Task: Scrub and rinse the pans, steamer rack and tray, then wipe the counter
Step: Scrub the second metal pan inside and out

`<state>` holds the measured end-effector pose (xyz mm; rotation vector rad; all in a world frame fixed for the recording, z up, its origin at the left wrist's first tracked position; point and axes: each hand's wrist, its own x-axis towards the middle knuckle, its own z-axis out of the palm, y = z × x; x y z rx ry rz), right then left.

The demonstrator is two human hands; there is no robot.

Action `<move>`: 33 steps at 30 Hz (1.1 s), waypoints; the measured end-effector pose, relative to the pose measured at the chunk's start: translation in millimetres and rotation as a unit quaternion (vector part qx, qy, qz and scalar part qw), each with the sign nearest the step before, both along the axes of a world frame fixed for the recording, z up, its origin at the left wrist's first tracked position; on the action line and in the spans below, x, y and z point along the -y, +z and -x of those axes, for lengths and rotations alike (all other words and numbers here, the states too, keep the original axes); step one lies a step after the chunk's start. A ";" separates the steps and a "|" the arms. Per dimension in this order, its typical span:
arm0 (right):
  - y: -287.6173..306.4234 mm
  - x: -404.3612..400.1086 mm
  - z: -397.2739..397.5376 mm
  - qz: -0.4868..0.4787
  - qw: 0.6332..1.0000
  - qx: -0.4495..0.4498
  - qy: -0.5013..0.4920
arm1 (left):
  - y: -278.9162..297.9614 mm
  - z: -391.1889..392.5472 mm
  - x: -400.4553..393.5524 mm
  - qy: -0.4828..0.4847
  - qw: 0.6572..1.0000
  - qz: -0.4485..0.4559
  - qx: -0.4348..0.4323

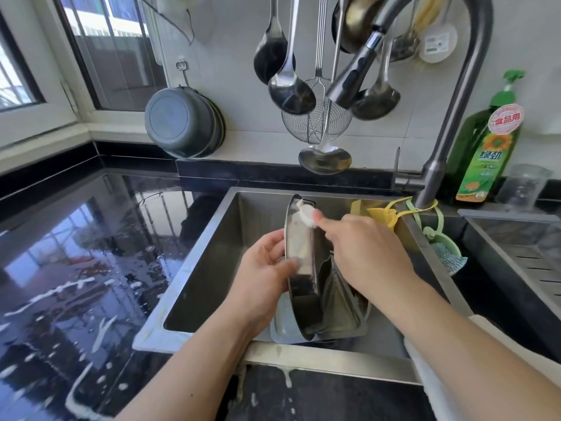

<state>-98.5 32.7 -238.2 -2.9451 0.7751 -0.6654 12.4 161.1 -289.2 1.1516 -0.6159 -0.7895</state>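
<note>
Standing the pan [299, 262] on edge over the sink [212, 244], the left hand [262, 278] grips its rim, thumb on the soapy inside, probably so the far curve faces up for scrubbing and suds run down into the basin. The right hand [367, 253] pinches a white pad [307, 214] and presses it to the pan's top edge. Under the pan lie other metal pieces [340, 305], likely the tray or rack; which is which I cannot tell. The tap [352, 77] hangs above, no water visibly running. Foam streaks the wet counter [76, 284], so wiping seems to be left for last. Soap [485, 147] stands by the tap.
</note>
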 end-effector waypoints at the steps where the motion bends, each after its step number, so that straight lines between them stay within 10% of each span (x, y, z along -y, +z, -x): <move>1: -5.0 -5.0 3.0 -0.023 0.999 -0.012 0.029 | -0.5 -1.4 -0.3 0.001 1.000 0.005 -0.006; 16: -9.0 -12.5 -8.9 -0.017 0.998 -0.054 0.034 | -4.1 2.9 5.1 -0.006 0.999 -0.024 -0.044; 23: -18.4 -8.6 -1.7 -0.061 0.996 -0.066 0.029 | 0.3 -10.9 0.5 -0.020 0.959 0.043 -0.278; 33: -31.1 -13.4 -7.4 -0.072 0.993 -0.062 0.069 | -1.9 -14.9 5.9 0.063 0.940 0.018 -0.333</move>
